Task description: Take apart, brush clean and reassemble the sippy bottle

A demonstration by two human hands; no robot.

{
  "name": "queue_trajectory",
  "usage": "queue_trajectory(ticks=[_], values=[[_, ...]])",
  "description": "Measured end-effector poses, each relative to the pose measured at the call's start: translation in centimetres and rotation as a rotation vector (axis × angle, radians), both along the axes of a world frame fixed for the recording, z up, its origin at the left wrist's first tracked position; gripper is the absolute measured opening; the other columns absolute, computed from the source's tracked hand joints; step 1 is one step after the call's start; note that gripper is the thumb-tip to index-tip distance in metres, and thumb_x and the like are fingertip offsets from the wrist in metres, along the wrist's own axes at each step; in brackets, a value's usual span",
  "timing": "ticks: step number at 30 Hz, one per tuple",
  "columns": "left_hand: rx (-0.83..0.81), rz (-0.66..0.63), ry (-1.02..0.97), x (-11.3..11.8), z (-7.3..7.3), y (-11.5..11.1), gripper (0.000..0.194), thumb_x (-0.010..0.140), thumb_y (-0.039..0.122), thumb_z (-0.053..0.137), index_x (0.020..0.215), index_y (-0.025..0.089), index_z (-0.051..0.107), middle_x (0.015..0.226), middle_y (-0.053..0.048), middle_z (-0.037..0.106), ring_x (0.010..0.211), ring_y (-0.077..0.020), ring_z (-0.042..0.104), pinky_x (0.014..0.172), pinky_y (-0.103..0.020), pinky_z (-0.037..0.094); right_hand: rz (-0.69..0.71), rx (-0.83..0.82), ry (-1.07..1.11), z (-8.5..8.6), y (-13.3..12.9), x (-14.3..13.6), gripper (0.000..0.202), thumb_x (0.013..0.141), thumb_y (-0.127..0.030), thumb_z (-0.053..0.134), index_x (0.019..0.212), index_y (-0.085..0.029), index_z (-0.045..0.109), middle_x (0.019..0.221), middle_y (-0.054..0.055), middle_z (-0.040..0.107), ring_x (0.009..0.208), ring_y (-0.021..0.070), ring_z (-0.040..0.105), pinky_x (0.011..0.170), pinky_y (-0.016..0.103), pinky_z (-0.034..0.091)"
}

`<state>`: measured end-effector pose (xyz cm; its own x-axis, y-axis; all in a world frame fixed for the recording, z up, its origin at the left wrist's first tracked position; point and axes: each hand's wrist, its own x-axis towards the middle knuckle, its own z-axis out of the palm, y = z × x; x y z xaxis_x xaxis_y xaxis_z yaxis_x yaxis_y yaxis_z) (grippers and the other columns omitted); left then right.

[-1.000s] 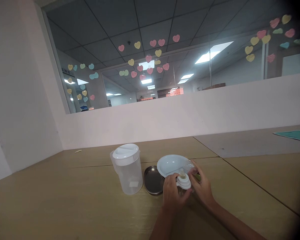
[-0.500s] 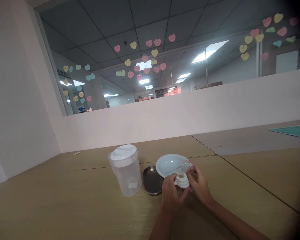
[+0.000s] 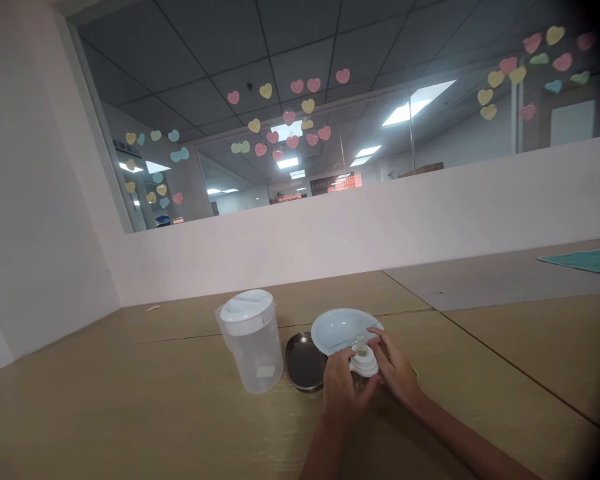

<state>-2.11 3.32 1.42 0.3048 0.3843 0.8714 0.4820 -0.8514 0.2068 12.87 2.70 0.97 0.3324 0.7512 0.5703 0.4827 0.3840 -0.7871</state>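
Note:
My left hand (image 3: 341, 387) is closed round a small bottle with a stepped white collar (image 3: 364, 363); most of the bottle's body is hidden by the fingers. At the collar's right side, my right hand (image 3: 396, 367) has its fingers bent round a clear, dome-shaped cap (image 3: 362, 339), which is hard to make out over the bottle's top. Just behind both hands is a pale blue bowl (image 3: 337, 323). A dark metal tray (image 3: 305, 363) lies to the left of my left hand, its right edge partly covered.
A clear plastic jug (image 3: 257, 353) with a white lid stands left of the metal tray. On the wooden table (image 3: 180, 400), a small pale scrap (image 3: 153, 308) lies far left. A teal cloth (image 3: 587, 259) is at the far right. A white wall (image 3: 330, 240) rises behind.
My right hand has moved the clear cap leftward from beside the bottle to over its white top. My left hand keeps its hold on the bottle.

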Motion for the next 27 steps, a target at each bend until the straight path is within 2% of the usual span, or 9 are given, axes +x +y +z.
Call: queue_trajectory(ticks=[7,9,12,14,18,24,27], values=[[-0.033,0.009,0.012,0.0,0.1,-0.2,0.042,0.077,0.042,0.059,0.107,0.015,0.049,0.098,-0.011,0.063,0.088,-0.0218,0.061,0.075,-0.037,0.052,0.001,0.103,-0.225,0.5,0.0,0.4,0.039,0.091,-0.04,0.029,0.09,-0.024,0.064,0.091,0.005,0.069,0.091,0.0209,0.061,0.09,0.041,0.042],[-0.032,0.015,0.021,0.0,0.0,-0.2,0.045,0.078,0.041,0.058,0.112,0.014,0.047,0.101,-0.011,0.062,0.09,-0.0217,0.06,0.076,-0.037,0.051,-0.007,0.16,-0.276,0.6,-0.4,0.5,0.035,0.091,-0.037,0.031,0.092,-0.023,0.063,0.094,0.005,0.068,0.093,0.0209,0.059,0.093,0.043,0.039],[-0.029,0.037,0.026,0.1,-0.3,-0.1,0.055,0.079,0.038,0.056,0.123,0.011,0.039,0.109,-0.014,0.06,0.095,-0.0228,0.058,0.081,-0.039,0.05,0.032,0.309,-0.406,0.8,-1.0,0.3,0.025,0.087,-0.036,0.043,0.101,-0.023,0.059,0.1,0.005,0.065,0.098,0.0218,0.057,0.1,0.046,0.032],[-0.033,0.05,0.021,0.2,-0.4,-0.1,0.056,0.08,0.035,0.054,0.127,0.011,0.037,0.113,-0.015,0.058,0.099,-0.0238,0.056,0.085,-0.04,0.048,0.048,0.345,-0.445,0.7,-1.2,-0.2,0.027,0.082,-0.037,0.052,0.105,-0.023,0.057,0.101,0.006,0.063,0.098,0.023,0.056,0.098,0.045,0.035],[-0.084,0.033,0.026,0.4,-0.3,-0.1,0.051,0.08,0.032,0.053,0.126,0.013,0.041,0.112,-0.013,0.059,0.099,-0.0237,0.056,0.087,-0.04,0.047,0.085,0.256,-0.314,0.1,-1.2,-0.9,0.03,0.08,-0.038,0.055,0.105,-0.023,0.056,0.105,0.008,0.061,0.099,0.0246,0.056,0.085,0.039,0.045],[-0.146,-0.005,0.02,0.5,-0.4,-0.2,0.058,0.08,0.04,0.057,0.13,0.015,0.037,0.121,-0.013,0.056,0.107,-0.0226,0.054,0.09,-0.039,0.046,0.297,0.15,0.044,-0.4,-0.7,-0.2,0.041,0.083,-0.038,0.048,0.122,-0.025,0.05,0.117,0.006,0.06,0.11,0.0237,0.053,0.096,0.038,0.041],[-0.137,0.006,0.028,0.4,-0.5,-0.1,0.063,0.079,0.041,0.057,0.132,0.013,0.035,0.122,-0.015,0.055,0.109,-0.0241,0.053,0.091,-0.04,0.046,0.225,0.14,0.119,-0.1,-0.2,0.6,0.043,0.082,-0.036,0.047,0.124,-0.024,0.048,0.116,0.006,0.06,0.111,0.0236,0.052,0.096,0.039,0.04]])
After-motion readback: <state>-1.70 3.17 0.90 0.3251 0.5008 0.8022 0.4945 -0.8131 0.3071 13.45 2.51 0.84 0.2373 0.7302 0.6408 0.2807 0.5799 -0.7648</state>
